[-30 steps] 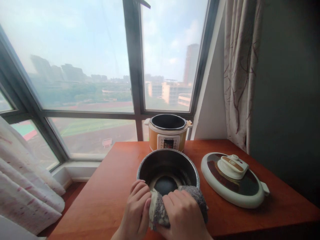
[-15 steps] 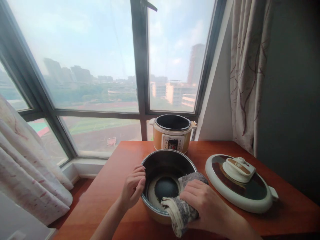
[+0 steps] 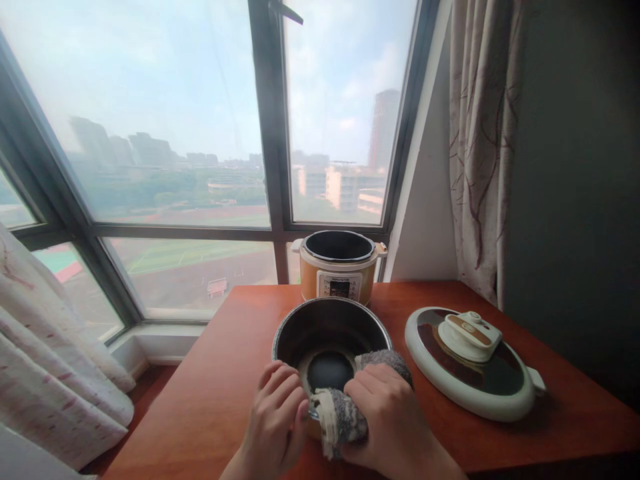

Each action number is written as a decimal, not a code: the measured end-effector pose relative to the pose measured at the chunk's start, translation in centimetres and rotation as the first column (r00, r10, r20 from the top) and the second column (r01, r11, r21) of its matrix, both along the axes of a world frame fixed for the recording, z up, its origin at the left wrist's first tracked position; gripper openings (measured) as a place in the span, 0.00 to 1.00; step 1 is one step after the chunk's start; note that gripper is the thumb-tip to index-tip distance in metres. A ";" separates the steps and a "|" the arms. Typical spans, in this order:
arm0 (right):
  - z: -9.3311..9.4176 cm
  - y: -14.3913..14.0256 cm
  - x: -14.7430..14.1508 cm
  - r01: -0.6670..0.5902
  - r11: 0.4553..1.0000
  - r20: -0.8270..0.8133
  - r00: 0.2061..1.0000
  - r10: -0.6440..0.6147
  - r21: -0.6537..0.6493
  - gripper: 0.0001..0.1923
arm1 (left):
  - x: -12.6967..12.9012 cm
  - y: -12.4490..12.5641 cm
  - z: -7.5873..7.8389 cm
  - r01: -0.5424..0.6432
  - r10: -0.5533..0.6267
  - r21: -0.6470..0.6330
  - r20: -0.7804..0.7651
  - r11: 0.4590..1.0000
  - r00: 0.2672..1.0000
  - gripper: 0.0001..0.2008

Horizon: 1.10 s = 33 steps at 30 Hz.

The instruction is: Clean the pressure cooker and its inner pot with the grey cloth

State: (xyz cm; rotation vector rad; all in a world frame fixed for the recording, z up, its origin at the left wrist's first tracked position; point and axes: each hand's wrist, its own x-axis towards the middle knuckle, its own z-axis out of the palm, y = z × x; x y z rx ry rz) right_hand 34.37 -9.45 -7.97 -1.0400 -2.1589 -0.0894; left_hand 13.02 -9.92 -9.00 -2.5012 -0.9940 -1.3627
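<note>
A dark-lined inner pot (image 3: pixel 330 320) stands on the wooden table in front of me. My left hand (image 3: pixel 280 413) is closed on its near left rim, fingers curled over the edge. My right hand (image 3: pixel 387 417) grips a grey, bunched-up cloth (image 3: pixel 340 417), which lies folded over the near right rim and hangs down both sides. The pot's bottom has a pale ring around a dark, shiny centre. Both hands hide much of the pot's near outer wall.
Behind the pot stands a pressure cooker body (image 3: pixel 337 270) with a control panel, near the window (image 3: pixel 180 133). To the right, a white-rimmed cooker lid (image 3: pixel 470 363) lies on the reddish table (image 3: pixel 210 373). Curtains (image 3: pixel 480 153) hang at both sides.
My left hand has moved right and nearer along the pot's rim, closer to the cloth. The right hand and cloth have shifted slightly left. The view has turned a little to the right.
</note>
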 end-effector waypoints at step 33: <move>0.0 -0.4 1.3 -0.093 0.994 -0.013 0.996 0.092 -0.063 0.14 | -0.6 0.1 0.3 0.085 -0.086 -0.056 -0.015 0.995 0.996 0.10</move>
